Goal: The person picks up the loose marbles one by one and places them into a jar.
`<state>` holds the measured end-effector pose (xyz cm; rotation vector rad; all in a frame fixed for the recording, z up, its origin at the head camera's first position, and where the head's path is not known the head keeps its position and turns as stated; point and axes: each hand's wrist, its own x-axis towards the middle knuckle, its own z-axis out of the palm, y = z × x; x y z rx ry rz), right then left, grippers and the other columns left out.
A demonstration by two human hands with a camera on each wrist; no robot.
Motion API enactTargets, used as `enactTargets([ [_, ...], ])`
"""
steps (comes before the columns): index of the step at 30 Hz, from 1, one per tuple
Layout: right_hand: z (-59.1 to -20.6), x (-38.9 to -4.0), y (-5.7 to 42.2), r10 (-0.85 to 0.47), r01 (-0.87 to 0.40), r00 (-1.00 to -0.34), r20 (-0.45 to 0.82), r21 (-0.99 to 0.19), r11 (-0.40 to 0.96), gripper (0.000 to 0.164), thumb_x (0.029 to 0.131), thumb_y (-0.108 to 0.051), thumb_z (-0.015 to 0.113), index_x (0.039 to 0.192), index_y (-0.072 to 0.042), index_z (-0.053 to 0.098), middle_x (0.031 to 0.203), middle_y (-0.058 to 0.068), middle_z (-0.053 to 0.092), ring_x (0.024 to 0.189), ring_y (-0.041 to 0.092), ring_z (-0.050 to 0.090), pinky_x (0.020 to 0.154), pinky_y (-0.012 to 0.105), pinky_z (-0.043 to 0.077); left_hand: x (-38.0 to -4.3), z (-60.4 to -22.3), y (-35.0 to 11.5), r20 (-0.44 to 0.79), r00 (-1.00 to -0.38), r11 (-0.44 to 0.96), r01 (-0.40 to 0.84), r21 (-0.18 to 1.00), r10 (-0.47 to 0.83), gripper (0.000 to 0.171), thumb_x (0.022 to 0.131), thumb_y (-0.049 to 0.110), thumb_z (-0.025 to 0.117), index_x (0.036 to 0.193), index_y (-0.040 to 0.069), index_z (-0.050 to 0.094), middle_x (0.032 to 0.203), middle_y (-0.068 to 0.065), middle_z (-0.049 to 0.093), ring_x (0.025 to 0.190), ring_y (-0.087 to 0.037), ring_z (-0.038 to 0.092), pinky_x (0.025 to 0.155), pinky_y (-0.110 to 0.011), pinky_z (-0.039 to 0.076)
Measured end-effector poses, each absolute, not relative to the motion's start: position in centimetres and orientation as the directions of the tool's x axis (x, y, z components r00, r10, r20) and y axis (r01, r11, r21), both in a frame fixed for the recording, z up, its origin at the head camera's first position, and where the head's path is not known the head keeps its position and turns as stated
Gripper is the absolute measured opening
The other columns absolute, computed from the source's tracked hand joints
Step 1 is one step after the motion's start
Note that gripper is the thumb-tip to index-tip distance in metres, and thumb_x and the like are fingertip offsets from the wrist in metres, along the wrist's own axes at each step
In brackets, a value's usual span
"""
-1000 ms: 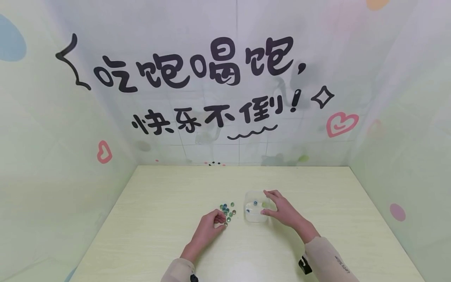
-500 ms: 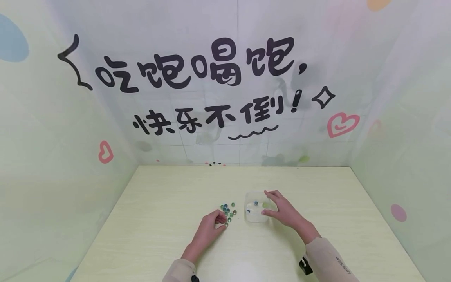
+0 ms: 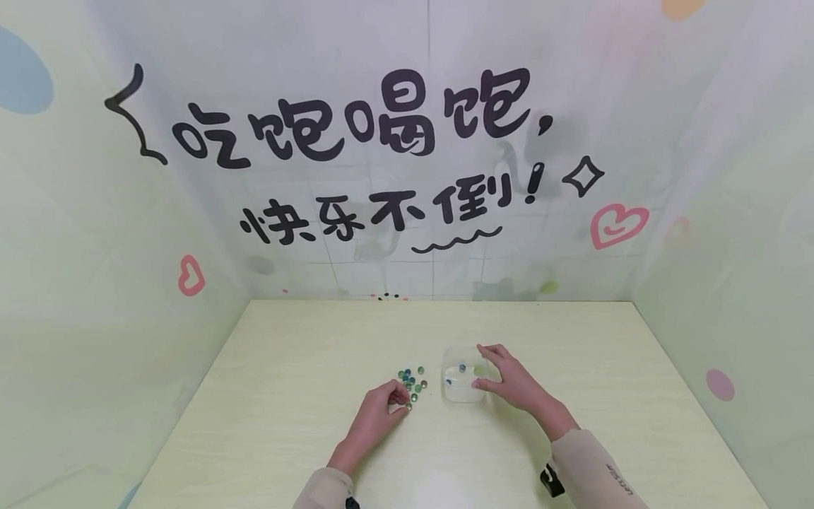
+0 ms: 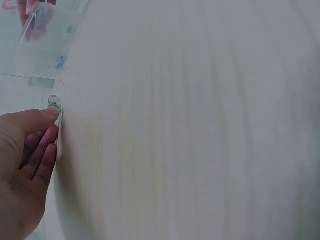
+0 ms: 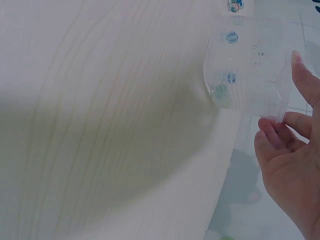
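My left hand (image 3: 380, 411) is at the near end of a group of small glass marbles (image 3: 417, 388), thumb and curled fingers at one marble (image 3: 410, 406). In the left wrist view the thumb tip covers part of a greenish marble (image 4: 54, 100); the index fingertip is hidden. A clear plastic box (image 3: 464, 392) stands upright to the right of the group. My right hand (image 3: 511, 382) holds its right side, thumb and fingers spread along the rim. Inside the box lie a few marbles, one a blue-streaked marble (image 5: 231, 37) and one a green marble (image 5: 219, 92).
All of this rests on a pale wood-grain table (image 3: 286, 353). A printed back wall (image 3: 381, 276) with large dark lettering rises behind it, and pale side walls (image 3: 718, 304) flank it. A beige sleeve (image 3: 591, 466) covers the right forearm.
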<state>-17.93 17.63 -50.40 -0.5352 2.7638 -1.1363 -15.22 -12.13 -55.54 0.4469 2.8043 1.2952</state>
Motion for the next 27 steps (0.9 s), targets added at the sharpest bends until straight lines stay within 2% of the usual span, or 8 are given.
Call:
enactTargets([
  [27,-50.01,-17.75,17.53,-0.365,-0.290,-0.930,0.042,-0.694,0.659,0.073,0.092,-0.023,0.071,0.149,0.006,0.036,0.142,0.026,0.045,0.133,0.045,0.047,0.110,0.061,0.042,-15.37,-55.40,-12.61,0.101,-0.958,0.596,0.248,0.764,0.270,0.017,0.086,0.004,0.074,0.098,0.013,0.065,0.092,0.004,0.068,0.087,-0.007,0.064,0.080,-0.022,0.058],
])
